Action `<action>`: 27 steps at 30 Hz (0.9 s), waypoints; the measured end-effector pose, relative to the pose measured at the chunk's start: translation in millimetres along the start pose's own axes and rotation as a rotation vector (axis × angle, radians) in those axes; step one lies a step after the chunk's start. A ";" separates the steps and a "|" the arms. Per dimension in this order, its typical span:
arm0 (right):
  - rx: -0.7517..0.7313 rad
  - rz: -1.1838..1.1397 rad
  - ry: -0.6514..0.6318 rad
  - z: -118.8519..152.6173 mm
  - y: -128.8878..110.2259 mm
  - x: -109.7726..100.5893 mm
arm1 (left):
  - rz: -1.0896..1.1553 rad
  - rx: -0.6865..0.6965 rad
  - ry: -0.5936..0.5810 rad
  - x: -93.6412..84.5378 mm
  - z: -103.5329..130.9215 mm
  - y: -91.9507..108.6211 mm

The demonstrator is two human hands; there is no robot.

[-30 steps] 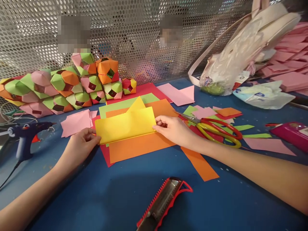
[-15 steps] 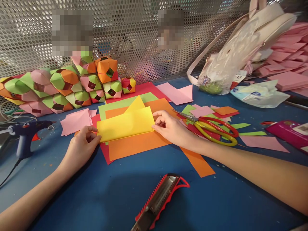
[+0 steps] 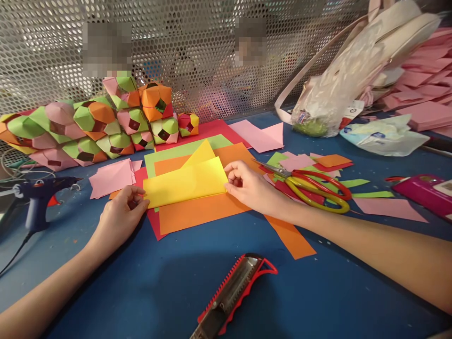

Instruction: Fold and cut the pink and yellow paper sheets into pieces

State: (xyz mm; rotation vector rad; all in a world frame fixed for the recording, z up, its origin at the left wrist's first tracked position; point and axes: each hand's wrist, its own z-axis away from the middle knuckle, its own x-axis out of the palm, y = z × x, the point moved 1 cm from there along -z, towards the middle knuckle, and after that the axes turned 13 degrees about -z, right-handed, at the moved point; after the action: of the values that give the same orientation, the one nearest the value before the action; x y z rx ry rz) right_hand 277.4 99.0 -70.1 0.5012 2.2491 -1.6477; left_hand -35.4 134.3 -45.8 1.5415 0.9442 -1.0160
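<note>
A folded yellow sheet of paper (image 3: 187, 182) is held by its two ends above the pile of coloured sheets. My left hand (image 3: 123, 209) pinches its left edge between thumb and fingers. Its right edge is gripped by my right hand (image 3: 247, 186), with the thumb at the lower corner. Beneath lie an orange sheet (image 3: 201, 214), a light green sheet (image 3: 150, 162) and a red sheet (image 3: 162, 230). Behind the held paper a yellow corner (image 3: 201, 153) sticks up; whether it belongs to the same sheet I cannot tell.
A box cutter (image 3: 233, 292) lies at the front. Scissors (image 3: 314, 188) rest among paper scraps on the right, near a magenta tool (image 3: 423, 193). On the left are a glue gun (image 3: 38, 197), pink paper squares (image 3: 113, 178) and stacked folded-paper balls (image 3: 93, 117). Behind stands a perforated metal screen (image 3: 197, 56).
Both hands keep hold of the yellow paper in nearly the same place. The view has shifted very slightly.
</note>
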 end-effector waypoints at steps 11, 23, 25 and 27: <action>0.056 -0.286 0.044 -5.9 6.2 -2.5 | -0.037 -0.028 0.002 0.2 0.5 2.3; -0.070 -0.156 0.097 -2.4 -4.0 -4.4 | -0.002 -0.026 0.021 -0.6 1.2 0.4; -0.068 -0.114 0.099 -1.9 -2.6 -3.3 | 0.001 -0.032 0.026 0.2 0.8 0.4; -0.061 -0.068 0.103 -1.5 -0.5 -2.6 | -0.004 -0.037 0.028 1.0 0.5 0.0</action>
State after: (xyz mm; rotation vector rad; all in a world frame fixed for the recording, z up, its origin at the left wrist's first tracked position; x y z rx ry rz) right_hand 279.4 100.0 -68.0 0.5105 2.4088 -1.6139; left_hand -35.1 133.9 -46.8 1.5271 0.9807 -0.9767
